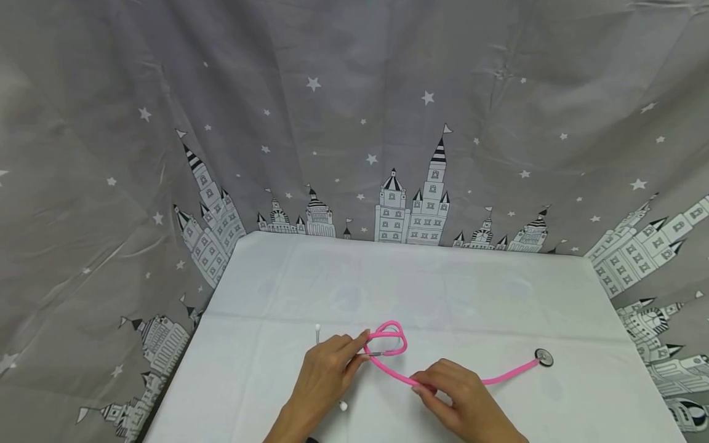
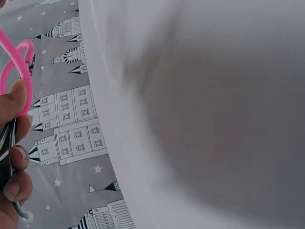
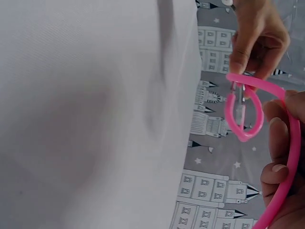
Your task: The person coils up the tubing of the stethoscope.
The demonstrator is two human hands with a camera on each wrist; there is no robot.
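Observation:
A stethoscope with pink tubing (image 1: 390,371) is held above a white-covered table by both hands. My left hand (image 1: 327,369) pinches the tubing together with the metal ear tubes, thumb against fingers. White ear tips (image 1: 318,327) stick out on either side of that hand. Just beyond its fingertips the tubing makes a small loop (image 3: 260,114). My right hand (image 1: 456,394) grips the tubing partway along, with fingers curled round it in the right wrist view. From there the tube runs right to the round chest piece (image 1: 544,357).
The white cloth (image 1: 310,277) covers the table and shows faint creases. A grey curtain (image 1: 343,111) printed with castles and stars hangs behind the table and along both sides.

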